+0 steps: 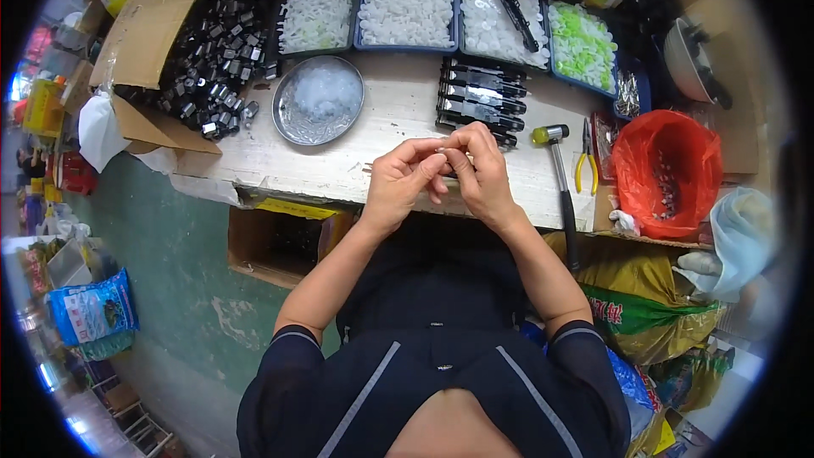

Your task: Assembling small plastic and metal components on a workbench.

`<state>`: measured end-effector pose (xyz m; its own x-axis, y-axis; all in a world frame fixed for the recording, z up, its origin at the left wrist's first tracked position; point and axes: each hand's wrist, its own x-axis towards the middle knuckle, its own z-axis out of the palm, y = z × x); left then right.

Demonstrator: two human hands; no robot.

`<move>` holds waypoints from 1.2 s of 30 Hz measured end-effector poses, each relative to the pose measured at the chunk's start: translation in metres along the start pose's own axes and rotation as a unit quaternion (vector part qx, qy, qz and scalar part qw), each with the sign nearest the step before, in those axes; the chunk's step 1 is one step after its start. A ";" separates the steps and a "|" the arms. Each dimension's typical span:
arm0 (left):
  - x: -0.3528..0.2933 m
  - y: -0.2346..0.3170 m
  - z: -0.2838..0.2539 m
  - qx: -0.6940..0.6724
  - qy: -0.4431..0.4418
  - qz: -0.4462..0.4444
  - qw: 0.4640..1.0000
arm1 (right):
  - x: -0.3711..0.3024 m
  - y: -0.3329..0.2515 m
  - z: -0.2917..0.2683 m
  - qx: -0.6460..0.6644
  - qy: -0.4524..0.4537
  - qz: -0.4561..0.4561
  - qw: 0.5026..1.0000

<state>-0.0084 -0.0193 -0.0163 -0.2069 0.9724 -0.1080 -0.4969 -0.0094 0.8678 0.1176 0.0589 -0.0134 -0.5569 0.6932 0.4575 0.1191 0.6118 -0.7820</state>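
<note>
My left hand (397, 184) and my right hand (482, 176) meet above the front edge of the white worktable (381, 140). Thumbs and fingertips of both are pinched together around something tiny and pale, too small to make out. Just beyond them lies a row of several black, shiny mechanical parts (481, 92). A round metal dish (315, 133) with a heap of translucent white pieces sits to the left. On the right, a hammer (560, 171) with a yellowish head rests with its black handle over the table edge, beside yellow-handled pliers (586, 161).
Blue trays of small white and green plastic pieces (407, 8) line the back. A cardboard box (144, 34) spills dark metal-ended blocks (222, 64) at left. A red plastic bag (632, 161) stands at right, above sacks (644, 297). Under the table is an open carton (254, 267).
</note>
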 end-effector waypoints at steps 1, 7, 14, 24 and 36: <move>0.000 0.003 -0.002 0.018 -0.011 -0.023 0.999 | 0.000 0.002 -0.001 -0.002 0.001 0.003 1.000; 0.002 0.006 -0.026 0.182 0.060 0.082 0.978 | -0.009 0.008 0.001 -0.159 -0.072 -0.044 0.984; -0.004 0.003 -0.018 0.391 0.002 0.168 0.905 | -0.007 0.004 0.005 -0.138 -0.066 -0.019 0.988; 0.001 0.008 -0.028 0.432 0.007 0.143 0.890 | -0.013 0.014 0.013 -0.216 -0.070 -0.056 0.972; 0.022 0.006 -0.036 0.510 -0.035 0.092 0.855 | -0.009 0.018 0.002 -0.233 -0.116 -0.065 0.963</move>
<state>-0.0461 -0.0063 -0.0304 -0.1340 0.9882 0.0747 0.5386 0.0093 0.8425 0.1233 0.0625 -0.0324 -0.7540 0.5288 0.3897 0.3618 0.8295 -0.4255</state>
